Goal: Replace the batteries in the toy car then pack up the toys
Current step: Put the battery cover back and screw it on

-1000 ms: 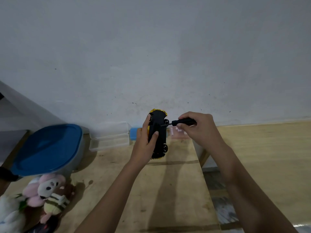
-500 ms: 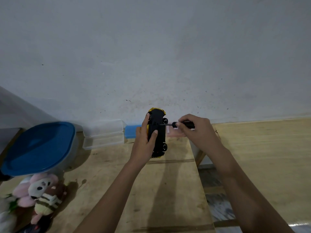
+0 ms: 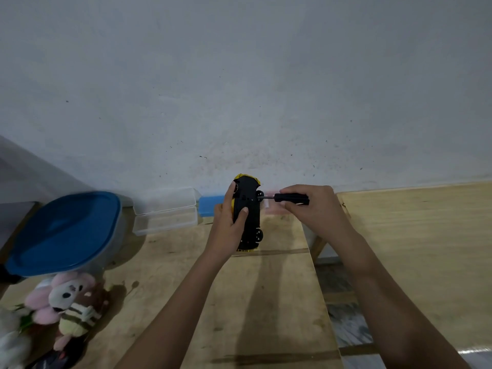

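Note:
A yellow toy car (image 3: pixel 249 209) stands on end above the wooden table (image 3: pixel 239 302), its black underside facing me. My left hand (image 3: pixel 229 222) grips it from the left, thumb and a finger across the underside. My right hand (image 3: pixel 311 209) holds a black-handled screwdriver (image 3: pixel 290 198) level, its metal tip on the underside near the upper wheel. Several plush toys (image 3: pixel 66 307) lie at the table's near left corner.
A blue-lidded storage bin (image 3: pixel 66 230) stands at the left. Two clear plastic boxes (image 3: pixel 165 210) and a blue block (image 3: pixel 210 205) lie against the grey wall behind the car. A second wooden table (image 3: pixel 426 249) stands to the right, across a gap showing floor.
The view has shifted slightly. My right hand has slid a little back along the screwdriver handle, with the tip still at the car's underside. My left hand keeps its grip.

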